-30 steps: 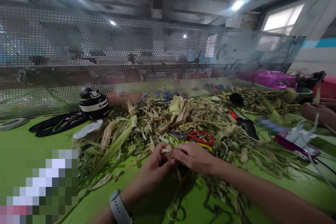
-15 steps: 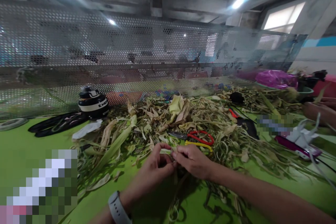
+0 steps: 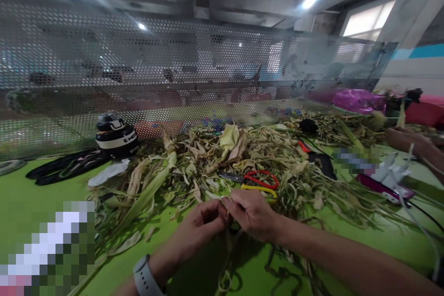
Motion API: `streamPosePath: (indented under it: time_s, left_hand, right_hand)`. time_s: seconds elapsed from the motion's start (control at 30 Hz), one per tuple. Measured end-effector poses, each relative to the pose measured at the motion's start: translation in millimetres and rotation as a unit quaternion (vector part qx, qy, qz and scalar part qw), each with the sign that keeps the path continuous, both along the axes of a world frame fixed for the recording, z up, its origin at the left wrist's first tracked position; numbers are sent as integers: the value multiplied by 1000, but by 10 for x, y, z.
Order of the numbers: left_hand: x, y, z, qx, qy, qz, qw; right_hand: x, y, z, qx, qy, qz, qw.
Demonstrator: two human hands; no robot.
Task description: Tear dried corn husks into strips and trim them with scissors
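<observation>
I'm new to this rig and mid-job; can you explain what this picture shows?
No machine here: a person works with bare hands, filmed by a camera worn on the head, looking forward and down. The left hand, with a pale watch strap at its wrist, and the right hand meet at the fingertips; what they hold is mostly hidden. On the green table lie scissors and a heap of husks, seemingly corn. A black bottle stands left; a co-worker's hand shows far right.

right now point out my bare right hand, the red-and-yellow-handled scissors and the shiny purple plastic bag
Bare right hand [image 3: 255, 215]: head view, back of hand
Red-and-yellow-handled scissors [image 3: 244, 177]: head view, where blade meets handle
Shiny purple plastic bag [image 3: 359, 101]: head view, its middle
</observation>
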State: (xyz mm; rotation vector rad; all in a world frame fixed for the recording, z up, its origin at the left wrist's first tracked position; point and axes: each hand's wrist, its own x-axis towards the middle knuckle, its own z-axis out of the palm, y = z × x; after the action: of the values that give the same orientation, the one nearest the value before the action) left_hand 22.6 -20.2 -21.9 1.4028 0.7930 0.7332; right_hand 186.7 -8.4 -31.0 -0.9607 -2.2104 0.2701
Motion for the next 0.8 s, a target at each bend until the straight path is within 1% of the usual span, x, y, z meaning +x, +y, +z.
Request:
streamPosePath:
  time_s: [0.13,0.23,0.3,0.37,0.43,0.5,0.6,0.67,0.73,0.8]
  left_hand:
    - [6,-17,8,-34,-4,32,999]
    - [19,-2,16,-45,-5,46,998]
    - [24,21,-6,-38,-9,40,998]
    - [20,46,-51,-28,-12,33,999]
    - [7,66,-98,-18,-13,26,999]
    - [-11,79,-127,-6,-6,23,1000]
    - [-28,84,-119,21,18,23,999]
    - [-22,75,-94,29,29,18,999]
    - [-1,52,-68,8,25,5,1000]
    - [25,18,-46,-41,17,-8,999]
  right_hand:
    - [37,36,97,-79,-1,18,997]
    - [87,79,156,-101,-38,30,994]
    - [110,104,162,-103,-61,31,992]
    - [122,126,153,-124,-71,41,989]
    - [131,148,148,-167,-65,61,982]
    - [145,171,156,-223,-51,92,969]
    - [174,210,183,-283,-23,129,950]
    - [190,236,189,-294,-4,133,946]
    - [199,260,176,-298,0,127,946]
    - [203,284,145,-313,6,125,941]
